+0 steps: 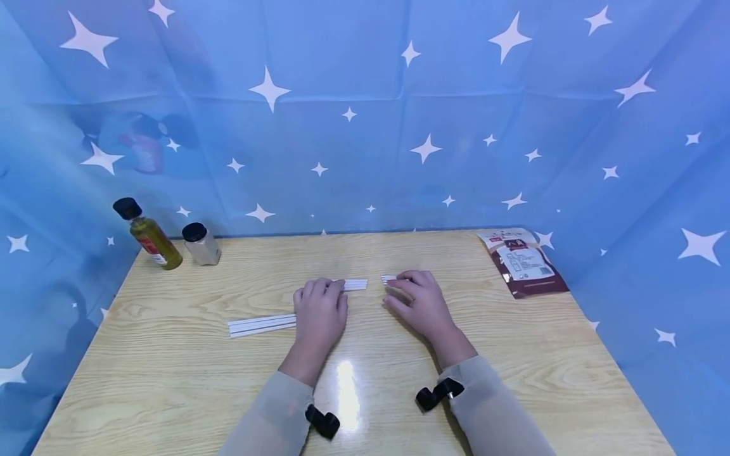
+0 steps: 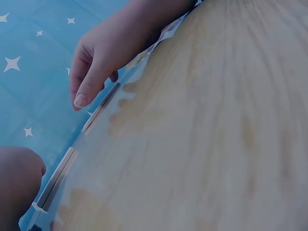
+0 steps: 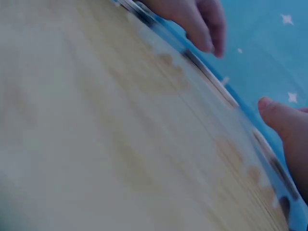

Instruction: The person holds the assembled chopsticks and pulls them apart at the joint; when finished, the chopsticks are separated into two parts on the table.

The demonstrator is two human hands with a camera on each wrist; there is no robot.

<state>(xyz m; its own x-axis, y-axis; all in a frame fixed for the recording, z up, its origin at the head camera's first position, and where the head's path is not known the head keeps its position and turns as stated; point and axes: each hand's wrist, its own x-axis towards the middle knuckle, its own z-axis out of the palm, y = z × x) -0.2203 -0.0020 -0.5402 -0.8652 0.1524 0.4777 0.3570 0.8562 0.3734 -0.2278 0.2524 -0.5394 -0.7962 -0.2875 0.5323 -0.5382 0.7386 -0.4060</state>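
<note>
Over a group of thin white sticks (image 1: 355, 284) at the table's middle is my left hand (image 1: 320, 310), fingers bent down at their near end. A second group of white sticks (image 1: 262, 325) runs out to the left from beside that hand. My right hand (image 1: 419, 304) hovers at a third short group of white sticks (image 1: 388, 278), its thumb apart from the fingers. In the left wrist view the right hand (image 2: 103, 62) hangs with fingertips close above the sticks (image 2: 101, 108). In the right wrist view the left hand's fingertips (image 3: 207, 43) are near the sticks (image 3: 211, 79).
An oil bottle (image 1: 155, 244) with a black cap and a black-lidded jar (image 1: 202, 246) stand at the back left. A maroon and white food packet (image 1: 525, 263) lies at the back right. Blue star-patterned cloth (image 1: 353, 145) hangs behind the wooden table (image 1: 171, 380).
</note>
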